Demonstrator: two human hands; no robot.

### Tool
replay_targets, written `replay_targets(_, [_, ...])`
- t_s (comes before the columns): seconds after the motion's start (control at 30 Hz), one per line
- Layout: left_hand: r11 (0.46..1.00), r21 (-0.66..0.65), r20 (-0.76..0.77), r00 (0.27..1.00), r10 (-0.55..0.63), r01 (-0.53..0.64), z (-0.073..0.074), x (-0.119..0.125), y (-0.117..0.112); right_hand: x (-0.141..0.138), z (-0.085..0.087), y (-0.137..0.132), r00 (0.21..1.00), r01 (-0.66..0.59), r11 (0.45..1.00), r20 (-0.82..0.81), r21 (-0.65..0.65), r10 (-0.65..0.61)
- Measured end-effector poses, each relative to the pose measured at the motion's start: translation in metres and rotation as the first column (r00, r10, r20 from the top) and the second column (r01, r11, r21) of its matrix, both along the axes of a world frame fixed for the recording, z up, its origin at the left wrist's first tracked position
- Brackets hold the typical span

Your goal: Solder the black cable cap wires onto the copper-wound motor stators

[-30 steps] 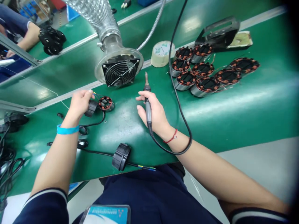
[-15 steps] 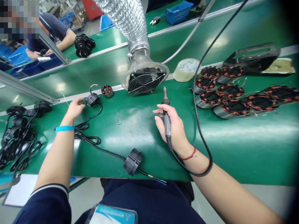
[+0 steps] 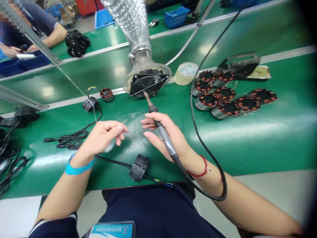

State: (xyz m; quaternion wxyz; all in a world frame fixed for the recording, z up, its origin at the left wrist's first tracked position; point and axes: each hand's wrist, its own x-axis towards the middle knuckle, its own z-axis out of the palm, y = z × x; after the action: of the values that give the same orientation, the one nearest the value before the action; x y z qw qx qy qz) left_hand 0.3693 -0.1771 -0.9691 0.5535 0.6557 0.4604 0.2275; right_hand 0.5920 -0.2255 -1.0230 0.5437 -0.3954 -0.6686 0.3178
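My left hand (image 3: pixel 105 135) is closed in a pinch above the bench. A thin solder wire (image 3: pixel 71 81) runs down from the upper left into it; the tip between the fingers is hard to see. In my right hand (image 3: pixel 170 135) lies a soldering iron (image 3: pixel 164 137), its metal tip pointing up and away, in front of the fan. Below and between the hands, a black round cable cap (image 3: pixel 139 168) lies on its side with stripped coloured wires (image 3: pixel 163 181) coming out. Another black cap (image 3: pixel 90 103) sits farther back, beside a copper-wound stator (image 3: pixel 106 95).
A fume-extraction fan (image 3: pixel 148 85) hangs from a silver duct. Several stators (image 3: pixel 225 109) stand to the right near a tape roll (image 3: pixel 185 73). Black cables (image 3: pixel 11 165) are heaped at left. The iron's cord (image 3: pixel 198 129) loops over my right forearm. A co-worker (image 3: pixel 42 23) sits across.
My left hand has moved right and nearer from beside the back cap, drawing the solder wire along. My right hand has shifted left with the soldering iron, now more tilted. The view has shifted too.
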Motion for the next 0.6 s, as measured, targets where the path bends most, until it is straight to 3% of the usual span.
replay_targets(0.07, [0.991,-0.008,-0.027,0.991,-0.132,0.132,0.0,0.023,-0.011,-0.01,0.008,-0.005,0.998,-0.015,1.0,-0.06,0.022,0.016])
replay_targets(0.17, [0.969,-0.021,-0.065,0.967,-0.248,0.247,-0.005,0.041,-0.015,-0.015,0.011,-0.011,0.993,0.086,0.994,-0.087,0.061,-0.081])
replay_targets(0.3, [0.934,0.124,-0.268,0.917,-0.294,0.335,-0.012,0.036,-0.012,0.011,0.012,-0.023,0.942,0.233,0.944,0.188,0.234,-0.279])
replay_targets(0.37, [0.885,0.269,-0.373,0.888,-0.268,0.379,-0.013,0.024,-0.016,0.04,0.015,-0.033,0.841,0.308,0.899,0.352,0.312,-0.411])
replay_targets(0.47, [0.795,0.414,-0.468,0.853,-0.23,0.442,-0.015,0.003,-0.034,0.094,0.017,-0.045,0.594,0.474,0.788,0.518,0.394,-0.616])
replay_targets(0.53, [0.692,0.463,-0.565,0.786,-0.251,0.554,-0.02,-0.005,-0.051,0.128,0.011,-0.047,0.44,0.521,0.731,0.596,0.44,-0.672])
replay_targets(0.6, [0.564,0.484,-0.67,0.698,-0.254,0.67,-0.029,-0.007,-0.066,0.154,-0.001,-0.039,0.376,0.477,0.753,0.669,0.453,-0.641])
